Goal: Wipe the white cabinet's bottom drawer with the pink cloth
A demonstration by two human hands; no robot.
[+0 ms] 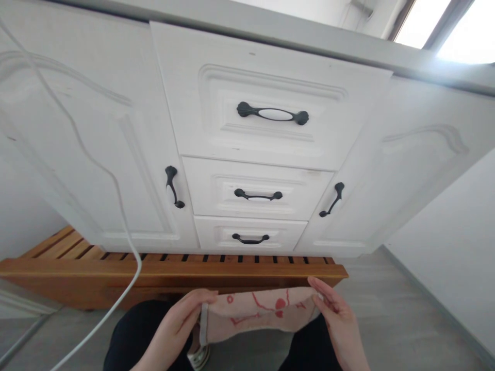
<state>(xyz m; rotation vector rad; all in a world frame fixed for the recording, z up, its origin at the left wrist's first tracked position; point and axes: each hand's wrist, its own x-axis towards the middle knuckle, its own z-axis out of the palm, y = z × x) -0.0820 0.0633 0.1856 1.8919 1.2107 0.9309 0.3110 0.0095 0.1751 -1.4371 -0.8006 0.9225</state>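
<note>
A pale pink cloth [266,312] with red markings is stretched sideways between my two hands, low in the view. My left hand [185,314] pinches its left end near a light grey edge band. At the other end, my right hand [334,309] grips the cloth's upper right corner between thumb and fingers. The cloth sags a little in the middle and hangs above my knees, in front of the wooden slatted bench.
Ahead stands a white cabinet [259,144] with dark-handled drawers and doors. The low wooden bench [174,269] runs along its base. A white cable [116,190] hangs down the left side. My dark-clothed knees and a shoe [199,356] are below, over a grey floor [406,319].
</note>
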